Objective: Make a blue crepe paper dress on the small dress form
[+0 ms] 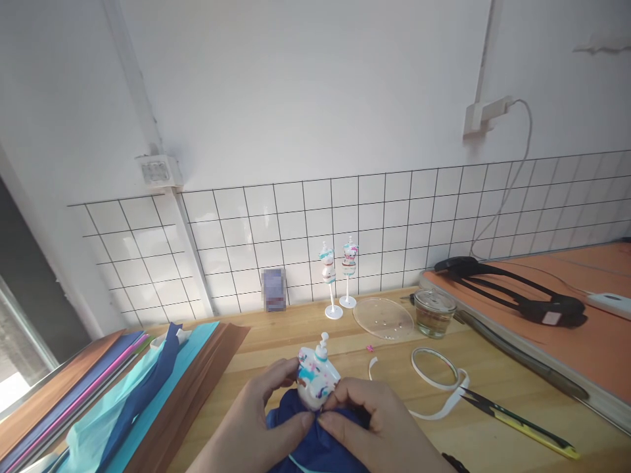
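Both my hands hold a small white mannequin bust (315, 376) with pink and teal patches, low in the middle of the view. My left hand (256, 420) grips it from the left, and my right hand (374, 420) pinches dark blue fabric (315, 447) against its waist. The blue fabric hangs below the bust between my hands. Two similar busts on thin white stands (339, 276) rise at the back by the tiled wall.
Sheets of coloured paper and fabric (123, 387) lie at left. A clear plastic disc (383, 318), a small glass jar (434, 313), a white ribbon loop (438, 374) and a yellow-handled tool (522, 420) lie at right. A raised orange board (566, 341) carries black straps.
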### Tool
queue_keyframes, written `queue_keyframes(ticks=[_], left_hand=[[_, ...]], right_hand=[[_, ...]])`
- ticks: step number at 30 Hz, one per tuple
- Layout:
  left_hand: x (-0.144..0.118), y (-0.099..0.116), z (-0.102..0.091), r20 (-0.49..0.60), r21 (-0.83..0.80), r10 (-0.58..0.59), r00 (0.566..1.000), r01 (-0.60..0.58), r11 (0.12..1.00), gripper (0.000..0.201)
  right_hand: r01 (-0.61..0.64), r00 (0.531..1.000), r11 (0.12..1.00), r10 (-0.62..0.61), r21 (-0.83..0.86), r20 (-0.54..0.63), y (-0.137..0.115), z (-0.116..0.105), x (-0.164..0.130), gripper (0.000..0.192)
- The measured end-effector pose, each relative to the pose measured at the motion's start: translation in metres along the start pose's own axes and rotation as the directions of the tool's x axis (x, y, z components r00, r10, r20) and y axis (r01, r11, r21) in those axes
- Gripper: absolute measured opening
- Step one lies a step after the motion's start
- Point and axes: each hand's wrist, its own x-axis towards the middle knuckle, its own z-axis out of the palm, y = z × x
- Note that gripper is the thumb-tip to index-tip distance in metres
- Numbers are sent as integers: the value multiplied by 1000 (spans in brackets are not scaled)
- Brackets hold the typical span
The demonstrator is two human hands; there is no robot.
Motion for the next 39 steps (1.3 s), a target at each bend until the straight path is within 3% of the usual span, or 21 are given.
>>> queue_keyframes(ticks=[9,16,19,21,22,25,28,30,37,39], left_hand=[[0,0,-5,94,21,82,992,-84,996,33],[2,-4,7,-101,37,5,995,-1,999,32],[3,-3,8,-242,8,-53,969,56,998,38],[4,-2,8,-304,-18,-82,949,80,997,35],[4,-1,8,-316,-30,-87,945,82,996,30],[6,2,8,-322,-35,-71,944,63,997,17],[8,2,8,-322,-20,-67,944,64,998,13],[9,1,9,-307,-10,-69,949,69,998,14],[10,-5,9,-253,31,-76,964,87,996,12],[10,-6,8,-262,15,-74,962,81,997,12]], right_hand=[[-8,998,999,6,-33,-59,2,2,3,9],[-3,999,1000,2,-9,-39,3,2,2,9],[129,989,991,-131,-30,-74,9,0,2,12],[295,931,935,-328,-197,-160,12,-1,2,22],[376,877,870,-446,-320,-182,12,-1,1,27],[537,652,538,-753,-649,-84,10,2,2,24],[542,458,255,-889,-801,26,8,9,3,12],[517,400,194,-916,-834,35,10,15,4,20],[537,275,109,-960,-837,51,19,22,5,25],[554,267,143,-964,-820,12,19,24,5,24]])
